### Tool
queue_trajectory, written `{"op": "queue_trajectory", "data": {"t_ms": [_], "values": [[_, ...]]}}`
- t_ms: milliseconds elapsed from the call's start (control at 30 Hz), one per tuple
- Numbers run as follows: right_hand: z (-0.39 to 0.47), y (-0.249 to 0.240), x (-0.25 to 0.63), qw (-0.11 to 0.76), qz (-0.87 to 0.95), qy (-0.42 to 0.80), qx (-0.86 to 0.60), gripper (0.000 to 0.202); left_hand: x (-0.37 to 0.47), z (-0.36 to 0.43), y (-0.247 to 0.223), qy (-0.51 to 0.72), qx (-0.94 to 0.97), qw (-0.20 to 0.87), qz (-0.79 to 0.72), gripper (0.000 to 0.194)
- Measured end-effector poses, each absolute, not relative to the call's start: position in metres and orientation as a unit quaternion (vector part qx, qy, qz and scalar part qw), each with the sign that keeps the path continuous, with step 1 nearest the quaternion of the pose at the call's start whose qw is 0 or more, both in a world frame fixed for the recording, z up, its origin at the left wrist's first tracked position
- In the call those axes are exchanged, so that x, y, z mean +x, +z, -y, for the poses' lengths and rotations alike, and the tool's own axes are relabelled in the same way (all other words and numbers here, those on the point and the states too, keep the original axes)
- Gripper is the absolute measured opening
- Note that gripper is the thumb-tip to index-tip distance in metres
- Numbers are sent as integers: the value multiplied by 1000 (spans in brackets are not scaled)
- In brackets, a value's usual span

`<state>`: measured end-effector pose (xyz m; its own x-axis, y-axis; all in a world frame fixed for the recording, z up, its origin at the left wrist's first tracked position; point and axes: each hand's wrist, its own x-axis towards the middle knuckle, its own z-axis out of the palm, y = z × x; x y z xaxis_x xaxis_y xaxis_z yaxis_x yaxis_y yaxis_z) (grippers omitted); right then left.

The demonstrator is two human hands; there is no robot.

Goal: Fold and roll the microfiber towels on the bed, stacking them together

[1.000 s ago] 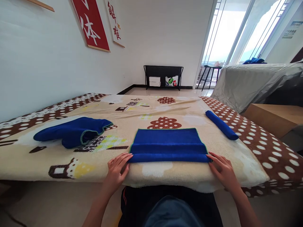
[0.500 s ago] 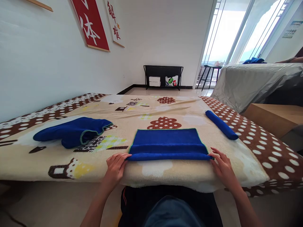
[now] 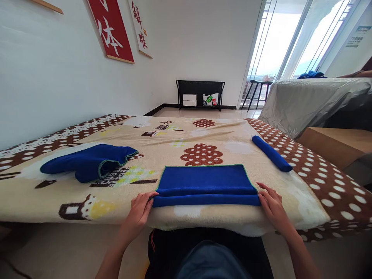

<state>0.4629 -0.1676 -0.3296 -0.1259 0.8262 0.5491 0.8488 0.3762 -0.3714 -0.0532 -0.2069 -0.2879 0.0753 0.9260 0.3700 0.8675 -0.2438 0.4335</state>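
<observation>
A blue cloth with green edging (image 3: pixel 203 178) lies in front of me on the patterned blanket (image 3: pixel 139 145), its near edge folded into a flat band. My left hand (image 3: pixel 142 205) pinches the left end of that band, thumb and fingers closed on it. At the opposite end, my right hand (image 3: pixel 270 199) grips the band's right corner between thumb and fingers. A crumpled blue cloth (image 3: pixel 90 161) rests to the left. Over on the right lies a rolled blue cloth (image 3: pixel 271 153), apart from my right hand.
A cardboard box (image 3: pixel 334 143) and a plastic-covered piece of furniture (image 3: pixel 314 97) stand at the right. Beyond the blanket are a black rack (image 3: pixel 200 91) against the wall and a dark stool (image 3: pixel 258 93) by the window.
The middle cloth has shifted toward me, its far edge now closer. The band at its near edge looks wider and flatter. Both hands still hold its ends.
</observation>
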Motion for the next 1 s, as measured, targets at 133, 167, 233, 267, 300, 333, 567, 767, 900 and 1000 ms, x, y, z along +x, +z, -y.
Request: {"op": "queue_trajectory", "data": {"t_ms": [133, 167, 233, 267, 300, 333, 567, 767, 900, 1000], "values": [[161, -336, 442, 406, 680, -145, -593, 21, -27, 202, -292, 314, 691, -103, -643, 29], [162, -335, 434, 423, 662, -178, -593, 17, -18, 202, -292, 323, 674, -142, -648, 28], [166, -333, 412, 447, 655, -217, -569, 11, 4, 202, -292, 339, 671, -186, -633, 26], [169, -331, 399, 452, 672, -217, -545, 13, 17, 202, -292, 345, 688, -189, -610, 27], [172, -329, 385, 452, 699, -205, -515, 17, 31, 201, -292, 347, 715, -182, -579, 28], [175, -327, 370, 449, 728, -185, -485, 21, 45, 200, -292, 343, 749, -165, -542, 31], [182, -312, 302, 373, 825, -61, -420, 33, 114, 189, -295, 286, 872, -51, -395, 40], [170, -315, 330, 332, 821, -78, -458, 38, 82, 180, -303, 304, 829, -91, -461, 34], [167, -322, 371, 327, 798, -108, -495, 38, 32, 181, -311, 299, 804, -128, -498, 34], [168, -328, 399, 330, 776, -131, -522, 37, -1, 186, -314, 304, 776, -147, -532, 34]]}}
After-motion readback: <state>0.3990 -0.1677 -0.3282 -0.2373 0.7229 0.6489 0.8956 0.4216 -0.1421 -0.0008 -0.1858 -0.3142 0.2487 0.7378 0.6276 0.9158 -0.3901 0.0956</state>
